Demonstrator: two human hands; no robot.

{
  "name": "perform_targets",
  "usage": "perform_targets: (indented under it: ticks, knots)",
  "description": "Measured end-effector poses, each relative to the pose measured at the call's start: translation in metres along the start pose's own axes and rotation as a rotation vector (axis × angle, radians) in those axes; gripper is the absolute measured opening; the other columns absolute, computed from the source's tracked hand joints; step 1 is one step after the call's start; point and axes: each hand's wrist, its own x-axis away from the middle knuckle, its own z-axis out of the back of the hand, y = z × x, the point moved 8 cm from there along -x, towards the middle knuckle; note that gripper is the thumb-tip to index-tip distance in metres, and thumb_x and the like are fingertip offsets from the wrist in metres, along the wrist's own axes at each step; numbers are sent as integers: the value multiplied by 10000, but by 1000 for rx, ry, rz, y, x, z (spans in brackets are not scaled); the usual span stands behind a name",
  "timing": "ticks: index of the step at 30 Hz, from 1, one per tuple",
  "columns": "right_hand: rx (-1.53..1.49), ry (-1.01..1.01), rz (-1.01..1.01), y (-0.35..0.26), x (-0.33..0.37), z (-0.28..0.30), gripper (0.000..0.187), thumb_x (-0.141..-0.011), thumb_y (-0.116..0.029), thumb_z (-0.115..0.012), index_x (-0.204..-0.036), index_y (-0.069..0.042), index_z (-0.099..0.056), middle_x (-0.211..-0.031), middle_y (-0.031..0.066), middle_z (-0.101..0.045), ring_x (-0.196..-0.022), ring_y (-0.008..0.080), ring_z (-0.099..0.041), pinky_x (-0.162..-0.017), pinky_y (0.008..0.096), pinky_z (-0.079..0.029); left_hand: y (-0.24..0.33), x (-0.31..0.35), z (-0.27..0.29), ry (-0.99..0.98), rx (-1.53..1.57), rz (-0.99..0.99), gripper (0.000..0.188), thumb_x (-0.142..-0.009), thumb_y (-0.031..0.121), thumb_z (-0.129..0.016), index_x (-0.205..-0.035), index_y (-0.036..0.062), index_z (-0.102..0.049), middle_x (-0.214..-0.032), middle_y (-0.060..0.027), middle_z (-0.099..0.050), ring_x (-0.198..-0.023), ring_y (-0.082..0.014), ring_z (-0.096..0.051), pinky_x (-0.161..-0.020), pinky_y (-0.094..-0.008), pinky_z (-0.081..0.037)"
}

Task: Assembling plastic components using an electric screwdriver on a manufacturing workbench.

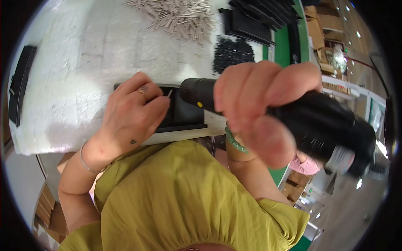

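Observation:
My right hand (pixel 255 94) grips a black electric screwdriver (pixel 326 121), raised close to the camera. Its ribbed front end, with a yellow mark beside it, points left toward my other hand. My left hand (pixel 132 106) is closed in a pinch over a black rectangular tray-like part (pixel 190 113). A short, thin pale pin (pixel 169 93) sticks out at its fingertips. The part lies flat at the near edge of the table, partly covered by the left hand and the tool. The driver's tip is hard to make out against the black part.
A heap of thin pale pins (pixel 180 16) lies at the far middle of the whitish table (pixel 83 54). Right of it is a pile of small black pieces (pixel 233 54), with stacked black parts (pixel 247 25) behind. Another black part (pixel 21 85) rests at the left edge.

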Motion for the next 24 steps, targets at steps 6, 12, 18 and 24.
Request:
perform_targets:
  ticks: [6, 12, 18, 24]
  knots:
    - [135, 397, 294, -33, 26, 79, 327, -703, -15, -469, -1029, -19, -452, -619, 63, -460, -475, 147, -409, -492, 324, -411, 17, -1, 9, -116, -23, 10, 390, -618, 186, -753, -974, 91, -626, -1005, -94, -546, -941, -293, -519, -795, -393, -453]
    - [146, 551, 201, -12, 41, 94, 283, -710, -41, -477, -992, -27, -496, -612, 41, -429, -486, 136, -383, -515, 312, -387, 20, 9, -8, -510, -174, 76, 636, -663, 285, -740, -1225, 97, -508, -1220, -185, -480, -1106, -351, -474, -964, -417, -372]
    - [144, 557, 208, -6, 43, 102, 270, -714, -49, -481, -982, -21, -501, -605, 41, -423, -480, 139, -381, -513, 319, -388, 22, -5, 7, -707, 204, 164, 488, -719, 240, -732, -1145, 62, -577, -1056, -196, -599, -954, -357, -572, -810, -409, -463]
    - [37, 375, 263, -31, 36, 84, 322, -750, -99, -523, -1055, -39, -441, -589, 41, -436, -467, 147, -415, -533, 320, -405, -20, -33, 6, -383, -14, 90, 312, -770, 145, -677, -1060, 46, -618, -850, -109, -625, -767, -289, -561, -676, -372, -463]
